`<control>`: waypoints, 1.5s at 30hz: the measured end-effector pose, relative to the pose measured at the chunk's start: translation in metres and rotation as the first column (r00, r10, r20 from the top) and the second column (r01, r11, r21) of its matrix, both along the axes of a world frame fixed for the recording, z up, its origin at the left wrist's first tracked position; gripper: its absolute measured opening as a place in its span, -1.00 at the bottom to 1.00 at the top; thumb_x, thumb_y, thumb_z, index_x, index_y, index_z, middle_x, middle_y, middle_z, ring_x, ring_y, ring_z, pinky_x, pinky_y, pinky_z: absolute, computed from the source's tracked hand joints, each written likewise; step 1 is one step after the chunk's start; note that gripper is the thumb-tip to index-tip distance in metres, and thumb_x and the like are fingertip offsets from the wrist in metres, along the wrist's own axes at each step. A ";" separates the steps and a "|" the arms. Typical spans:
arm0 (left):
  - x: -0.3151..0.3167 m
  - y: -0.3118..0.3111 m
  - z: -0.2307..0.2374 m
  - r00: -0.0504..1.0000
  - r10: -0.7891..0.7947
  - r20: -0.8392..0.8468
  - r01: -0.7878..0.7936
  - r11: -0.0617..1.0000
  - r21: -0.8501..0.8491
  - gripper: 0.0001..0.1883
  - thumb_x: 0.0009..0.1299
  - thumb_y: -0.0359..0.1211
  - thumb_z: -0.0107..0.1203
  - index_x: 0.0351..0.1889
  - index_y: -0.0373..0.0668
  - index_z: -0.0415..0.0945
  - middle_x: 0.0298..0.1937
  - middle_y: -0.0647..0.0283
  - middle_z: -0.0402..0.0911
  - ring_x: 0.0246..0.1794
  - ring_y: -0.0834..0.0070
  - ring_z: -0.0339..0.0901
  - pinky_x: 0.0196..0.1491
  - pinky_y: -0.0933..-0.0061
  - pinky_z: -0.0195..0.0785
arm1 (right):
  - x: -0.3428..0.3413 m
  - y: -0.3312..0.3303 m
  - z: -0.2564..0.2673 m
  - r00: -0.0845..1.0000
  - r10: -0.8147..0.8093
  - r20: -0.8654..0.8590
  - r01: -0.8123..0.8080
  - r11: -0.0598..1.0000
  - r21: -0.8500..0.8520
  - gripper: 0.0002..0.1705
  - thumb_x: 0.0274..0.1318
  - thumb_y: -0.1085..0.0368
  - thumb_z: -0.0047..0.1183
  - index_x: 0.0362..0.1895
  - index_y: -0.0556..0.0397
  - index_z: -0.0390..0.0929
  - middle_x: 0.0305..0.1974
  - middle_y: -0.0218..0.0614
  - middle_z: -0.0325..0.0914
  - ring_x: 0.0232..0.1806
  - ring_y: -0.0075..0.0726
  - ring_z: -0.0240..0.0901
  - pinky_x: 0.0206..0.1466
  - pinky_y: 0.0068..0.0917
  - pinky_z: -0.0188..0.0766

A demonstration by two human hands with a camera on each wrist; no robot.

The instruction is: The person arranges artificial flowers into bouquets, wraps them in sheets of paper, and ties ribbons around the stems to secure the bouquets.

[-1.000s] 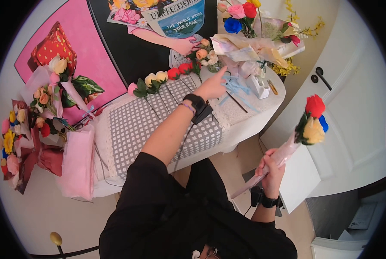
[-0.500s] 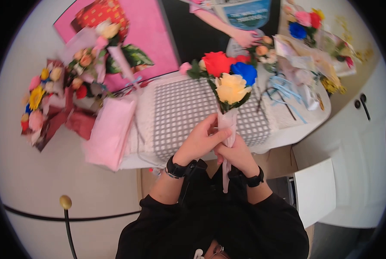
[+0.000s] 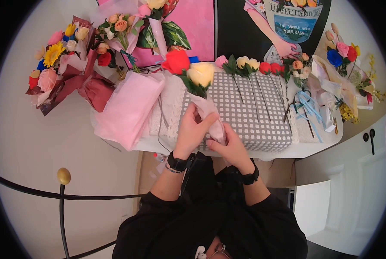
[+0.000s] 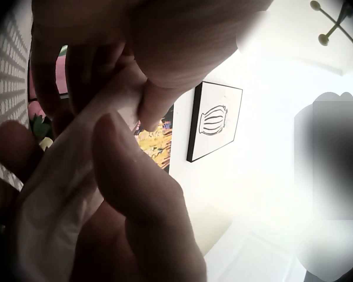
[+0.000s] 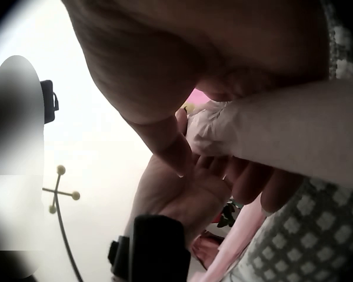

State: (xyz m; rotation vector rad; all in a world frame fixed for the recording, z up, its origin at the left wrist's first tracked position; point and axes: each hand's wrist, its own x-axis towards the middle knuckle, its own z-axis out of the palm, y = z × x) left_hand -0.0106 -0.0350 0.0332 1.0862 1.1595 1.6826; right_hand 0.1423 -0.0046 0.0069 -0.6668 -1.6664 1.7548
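A small bouquet with a red rose (image 3: 175, 61), a cream rose (image 3: 200, 74) and a bit of blue bloom (image 3: 193, 59) is tilted up to the left over the table. Pale pink wrapping paper (image 3: 211, 116) is rolled round its stems. My left hand (image 3: 192, 131) grips the wrapper just below the leaves, thumb across its front. Lower down, my right hand (image 3: 234, 149) holds the wrapper's narrow end between thumb and fingers. Close up in the left wrist view, the creased wrapper (image 4: 59, 170) runs between both hands. The right wrist view shows the wrapper (image 5: 294, 126) too.
Several single roses (image 3: 247, 64) lie across the checked table runner (image 3: 262, 125). Folded pink tulle (image 3: 130, 108) sits at the left, near wrapped bouquets (image 3: 89, 82). Blue ribbon (image 3: 309, 108) and a white tape dispenser (image 3: 328, 118) lie at the right, beside another bouquet (image 3: 337, 73).
My left hand has left the ribbon and joined my right hand on the wrapper. The bouquet has come from the far right to the front, then leftward. The head view has turned left.
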 end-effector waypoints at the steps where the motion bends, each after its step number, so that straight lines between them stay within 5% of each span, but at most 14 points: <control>1: 0.002 0.003 0.000 0.996 0.089 -0.014 -0.089 0.996 0.030 -0.55 0.36 -0.42 0.25 0.15 -0.31 0.33 -0.07 0.21 0.59 -0.10 0.57 0.55 -0.08 0.53 0.46 | 0.002 -0.002 -0.001 0.991 -0.092 0.095 0.070 0.974 0.214 -0.55 0.16 0.36 0.15 0.12 0.22 0.40 -0.18 -0.31 0.61 -0.25 -0.38 0.59 -0.14 -0.40 0.51; 5: 0.015 0.010 0.000 0.983 0.168 -0.073 -0.163 0.984 0.073 -0.46 0.35 -0.41 0.26 0.20 -0.32 0.25 -0.03 0.18 0.57 -0.05 0.53 0.54 -0.10 0.51 0.47 | 0.009 -0.006 -0.007 0.943 -0.196 0.268 0.092 0.930 0.356 -0.54 0.14 0.37 0.15 0.13 0.23 0.39 -0.16 -0.34 0.61 -0.22 -0.36 0.58 -0.08 -0.33 0.50; 8: 0.023 0.012 0.001 0.993 -0.007 0.120 -0.003 0.997 0.076 -0.45 0.38 -0.44 0.21 0.26 -0.31 0.20 0.01 0.15 0.57 -0.05 0.53 0.54 -0.11 0.48 0.48 | 0.017 0.002 -0.005 0.994 -0.029 0.105 0.023 0.998 0.057 -0.64 0.18 0.38 0.13 0.05 0.19 0.43 -0.40 -0.39 0.57 -0.43 -0.44 0.52 -0.32 -0.42 0.47; 10: 0.024 0.008 0.002 0.911 -0.242 0.333 0.239 0.970 0.050 -0.55 0.44 -0.48 0.08 0.26 -0.27 0.21 0.12 0.02 0.53 -0.01 0.36 0.61 -0.01 0.36 0.54 | 0.029 0.008 0.002 0.986 0.163 -0.046 -0.168 0.913 -0.371 -0.76 0.21 0.39 0.10 -0.05 0.13 0.46 -0.62 -0.49 0.39 -0.65 -0.57 0.33 -0.58 -0.56 0.27; 13: 0.021 0.005 0.001 0.897 -0.381 0.223 0.400 0.915 -0.047 -0.52 0.45 -0.49 0.07 0.30 -0.28 0.18 0.11 0.02 0.56 -0.02 0.35 0.61 -0.03 0.34 0.56 | 0.037 0.011 -0.008 0.941 0.240 -0.241 -0.327 0.832 -0.448 -0.79 0.19 0.41 0.11 -0.10 0.12 0.44 -0.67 -0.57 0.21 -0.74 -0.62 0.15 -0.67 -0.60 0.07; 17: 0.040 0.008 -0.013 0.889 -0.372 0.266 0.390 0.921 -0.014 -0.49 0.45 -0.48 0.09 0.32 -0.28 0.16 0.03 0.09 0.59 -0.04 0.39 0.61 -0.10 0.40 0.56 | 0.036 0.009 -0.016 0.913 0.279 -0.297 -0.392 0.799 -0.457 -0.81 0.17 0.39 0.14 -0.15 0.12 0.45 -0.63 -0.52 0.31 -0.71 -0.58 0.24 -0.65 -0.58 0.18; 19: 0.044 0.010 -0.014 0.977 -0.202 0.065 0.204 0.979 -0.022 -0.50 0.42 -0.50 0.13 0.28 -0.31 0.18 -0.03 0.13 0.58 -0.09 0.43 0.61 -0.11 0.42 0.55 | 0.031 0.006 -0.026 0.980 0.189 -0.055 -0.197 0.919 -0.341 -0.85 0.20 0.36 0.14 -0.20 0.13 0.46 -0.57 -0.46 0.41 -0.65 -0.54 0.34 -0.60 -0.55 0.29; 25: 0.052 0.019 -0.013 0.989 0.106 -0.106 -0.101 0.994 0.049 -0.43 0.34 -0.43 0.27 0.20 -0.35 0.18 -0.01 0.12 0.54 -0.11 0.48 0.58 -0.08 0.42 0.52 | 0.023 -0.003 -0.040 0.993 -0.074 0.097 0.086 0.988 -0.128 -0.81 0.27 0.24 0.12 -0.23 0.10 0.47 -0.53 -0.49 0.43 -0.63 -0.61 0.33 -0.58 -0.61 0.27; 29: 0.057 0.017 -0.004 1.000 0.023 0.006 -0.023 0.999 -0.028 -0.40 0.33 -0.42 0.28 0.22 -0.35 0.17 -0.05 0.13 0.55 -0.16 0.48 0.59 -0.14 0.42 0.53 | 0.024 -0.003 -0.036 0.994 -0.072 0.084 0.089 0.973 -0.212 -0.81 0.27 0.23 0.13 -0.21 0.05 0.45 -0.56 -0.54 0.37 -0.66 -0.67 0.25 -0.63 -0.65 0.15; 31: 0.055 0.015 -0.002 0.972 -0.195 0.128 0.207 0.974 -0.093 -0.41 0.35 -0.49 0.18 0.28 -0.33 0.13 -0.18 0.17 0.56 -0.29 0.46 0.61 -0.26 0.42 0.54 | 0.025 -0.004 -0.037 0.997 -0.044 0.056 0.058 0.959 -0.276 -0.83 0.26 0.25 0.12 -0.19 0.01 0.42 -0.59 -0.59 0.31 -0.67 -0.72 0.18 -0.66 -0.66 0.04; 35: 0.051 0.011 -0.009 0.961 -0.259 0.097 0.272 0.950 -0.155 -0.40 0.37 -0.48 0.16 0.31 -0.32 0.12 -0.18 0.18 0.57 -0.27 0.45 0.61 -0.29 0.43 0.53 | 0.031 -0.003 -0.050 0.998 0.034 0.048 -0.016 0.946 -0.324 -0.86 0.25 0.31 0.10 -0.21 -0.01 0.39 -0.60 -0.60 0.29 -0.69 -0.73 0.15 -0.67 -0.67 -0.01; 37: 0.051 0.009 -0.009 0.944 -0.301 0.133 0.315 0.943 -0.103 -0.44 0.38 -0.48 0.15 0.30 -0.30 0.15 -0.16 0.18 0.57 -0.22 0.46 0.62 -0.27 0.43 0.53 | 0.036 -0.002 -0.052 0.978 0.136 -0.156 -0.197 0.845 -0.498 -0.88 0.24 0.36 0.08 -0.16 0.02 0.44 -0.62 -0.57 0.30 -0.70 -0.71 0.17 -0.67 -0.68 0.02; 40: 0.045 0.001 0.004 0.902 -0.384 0.198 0.406 0.910 -0.086 -0.48 0.40 -0.48 0.15 0.27 -0.27 0.19 -0.13 0.19 0.57 -0.19 0.46 0.61 -0.21 0.43 0.53 | 0.045 0.003 -0.047 0.892 0.325 -0.315 -0.445 0.756 -0.481 -0.82 0.24 0.37 0.07 -0.08 0.08 0.48 -0.65 -0.53 0.32 -0.71 -0.68 0.21 -0.67 -0.68 0.04; 45: 0.033 0.007 -0.008 0.966 -0.258 -0.005 0.257 0.964 -0.059 -0.50 0.38 -0.47 0.19 0.23 -0.25 0.23 -0.08 0.20 0.56 -0.16 0.49 0.61 -0.15 0.45 0.53 | 0.030 -0.013 -0.038 0.973 0.161 -0.167 -0.215 0.893 -0.396 -0.81 0.22 0.32 0.11 -0.15 0.16 0.51 -0.65 -0.53 0.33 -0.76 -0.65 0.19 -0.71 -0.62 0.08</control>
